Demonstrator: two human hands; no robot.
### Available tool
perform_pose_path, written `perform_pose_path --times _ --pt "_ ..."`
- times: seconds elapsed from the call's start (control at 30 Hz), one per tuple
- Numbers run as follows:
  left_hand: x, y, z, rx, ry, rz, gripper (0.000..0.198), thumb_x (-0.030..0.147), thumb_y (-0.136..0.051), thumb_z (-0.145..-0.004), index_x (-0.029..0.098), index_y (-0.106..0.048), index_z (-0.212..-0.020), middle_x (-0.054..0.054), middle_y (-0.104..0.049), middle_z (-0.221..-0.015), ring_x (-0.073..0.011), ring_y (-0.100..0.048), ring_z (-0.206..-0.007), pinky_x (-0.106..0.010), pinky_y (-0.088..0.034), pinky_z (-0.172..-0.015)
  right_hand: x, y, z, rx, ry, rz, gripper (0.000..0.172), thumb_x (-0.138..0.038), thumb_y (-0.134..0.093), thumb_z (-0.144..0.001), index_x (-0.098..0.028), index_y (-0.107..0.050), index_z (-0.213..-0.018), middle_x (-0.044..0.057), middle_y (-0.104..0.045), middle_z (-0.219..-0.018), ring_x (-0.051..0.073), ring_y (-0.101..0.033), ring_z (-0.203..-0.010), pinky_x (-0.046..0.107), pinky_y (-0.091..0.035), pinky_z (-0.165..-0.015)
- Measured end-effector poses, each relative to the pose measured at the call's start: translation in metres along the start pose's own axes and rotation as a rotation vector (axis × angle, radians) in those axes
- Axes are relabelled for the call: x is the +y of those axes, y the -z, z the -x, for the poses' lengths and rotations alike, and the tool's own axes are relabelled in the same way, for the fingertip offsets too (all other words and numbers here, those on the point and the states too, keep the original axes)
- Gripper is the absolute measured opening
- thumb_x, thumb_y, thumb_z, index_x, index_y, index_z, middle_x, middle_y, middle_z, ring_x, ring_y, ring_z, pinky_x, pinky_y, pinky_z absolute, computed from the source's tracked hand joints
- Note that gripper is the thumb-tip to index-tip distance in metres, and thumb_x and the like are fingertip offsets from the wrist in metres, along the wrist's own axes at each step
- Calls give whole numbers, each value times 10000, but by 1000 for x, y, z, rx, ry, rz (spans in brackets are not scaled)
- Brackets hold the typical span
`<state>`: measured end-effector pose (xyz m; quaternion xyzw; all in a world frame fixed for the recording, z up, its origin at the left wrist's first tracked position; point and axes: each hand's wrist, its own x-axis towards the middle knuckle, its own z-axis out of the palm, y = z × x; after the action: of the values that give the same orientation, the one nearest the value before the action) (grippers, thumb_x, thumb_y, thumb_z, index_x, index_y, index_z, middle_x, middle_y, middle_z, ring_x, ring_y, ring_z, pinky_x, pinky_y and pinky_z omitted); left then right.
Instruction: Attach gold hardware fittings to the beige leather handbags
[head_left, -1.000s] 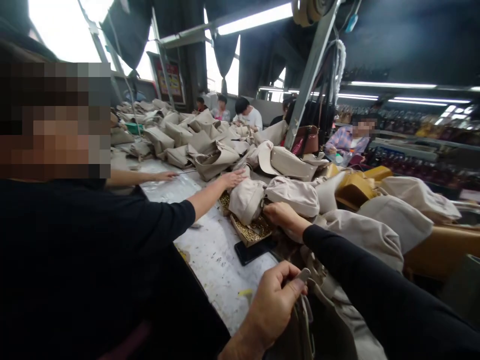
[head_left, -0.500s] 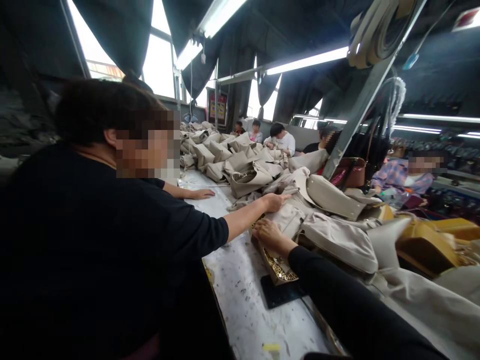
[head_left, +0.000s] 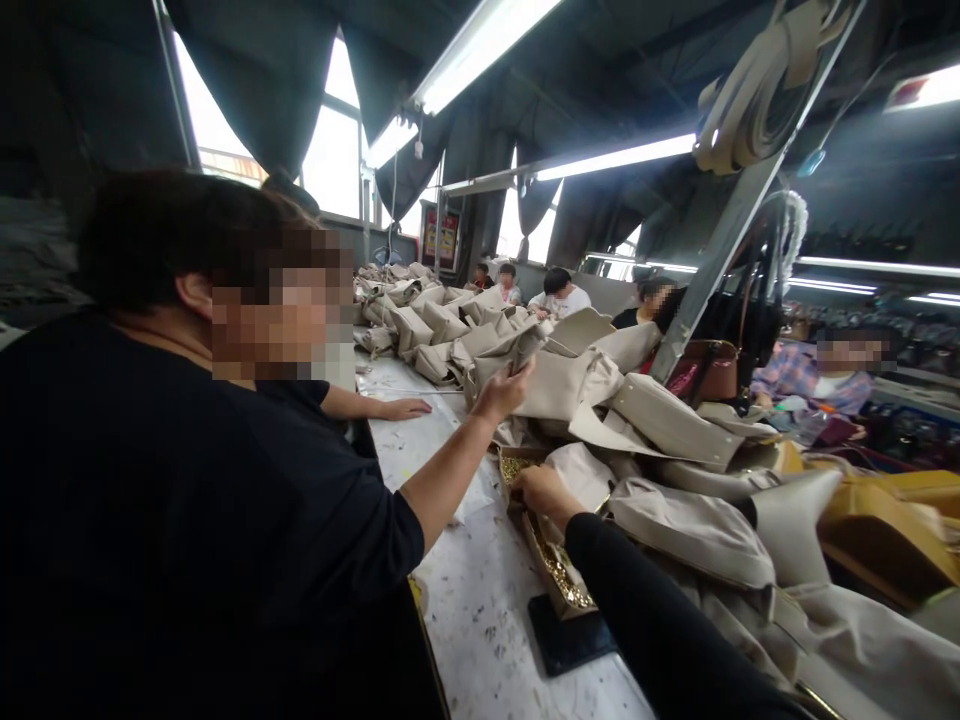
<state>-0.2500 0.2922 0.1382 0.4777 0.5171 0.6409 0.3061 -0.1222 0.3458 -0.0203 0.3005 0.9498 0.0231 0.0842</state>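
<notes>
My right hand point(head_left: 545, 492) reaches in from the lower right in a black sleeve. It is over a shallow cardboard box point(head_left: 544, 577) of small gold-coloured metal pieces point(head_left: 568, 580). The fingers are curled downward at the box; whatever they pinch is hidden. Right beside the hand lies a beige bag point(head_left: 581, 470), touching the box. A black flat slab point(head_left: 571, 635) sits under the near end of the box. My left hand is out of view.
At the left, a person in a dark shirt point(head_left: 202, 520) leans over the white worktable point(head_left: 480, 600); their hand point(head_left: 506, 390) grips a beige piece. Beige bags point(head_left: 450, 330) are heaped along the table, mustard-coloured ones point(head_left: 892, 530) at right. A slanted metal post point(head_left: 724, 250) rises behind.
The person's hand at the left has drawn back and up, now with a beige piece in its grip. My right hand stays at the box, its fingers lower and more curled.
</notes>
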Motion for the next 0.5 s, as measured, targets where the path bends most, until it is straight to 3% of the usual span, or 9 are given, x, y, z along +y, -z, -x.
perform_pose_path --times 0.07,0.1,0.2,0.3,0.4,0.5 --pt "-7 20 -3 104 -50 103 240 282 -488 -1016 125 -667 -1053 -132 -701 -1199 -249 -646 -1234 -382 -584 -942 2 -3 2 15 -23 -39 213 -350 -649 -1012 -176 -694 -1127 78 -700 -1182 223 -684 -1052 422 -576 -935" --pt "-11 30 -4 157 -66 143 195 296 -561 -983 179 -667 -1098 -130 -719 -1197 -248 -618 -1266 -377 -571 -976 4 -5 3 24 -35 -61 203 -347 -645 -1014 -182 -696 -1121 75 -699 -1183 222 -682 -1055 419 -574 -937" --pt "-20 50 -7 291 -109 224 315 274 -398 -1033 170 -665 -1164 -139 -715 -1184 -236 -508 -1393 -328 -459 -1091 8 -8 1 43 -73 -132 213 -348 -653 -1008 -180 -689 -1135 71 -695 -1179 225 -682 -1049 423 -577 -926" --pt "-27 58 -9 393 -143 261 380 314 -329 -1056 155 -656 -1167 -137 -711 -1153 -245 -503 -1391 -299 -445 -1085 11 -9 -1 59 -101 -204 238 -352 -665 -1000 -170 -681 -1153 79 -690 -1187 229 -680 -1051 435 -578 -926" --pt "-30 61 -5 463 -170 275 386 372 -350 -1071 144 -649 -1156 -132 -705 -1161 -265 -565 -1310 -321 -495 -1030 10 -6 -1 88 -123 -282 239 -345 -667 -999 -164 -680 -1155 81 -688 -1193 230 -680 -1056 436 -580 -926" --pt "-28 67 4 479 -176 258 346 414 -485 -1049 144 -629 -1211 -125 -677 -1227 -253 -639 -1171 -407 -550 -972 7 0 4 132 -144 -374 230 -338 -666 -1000 -157 -682 -1142 78 -691 -1183 229 -683 -1044 429 -586 -912"
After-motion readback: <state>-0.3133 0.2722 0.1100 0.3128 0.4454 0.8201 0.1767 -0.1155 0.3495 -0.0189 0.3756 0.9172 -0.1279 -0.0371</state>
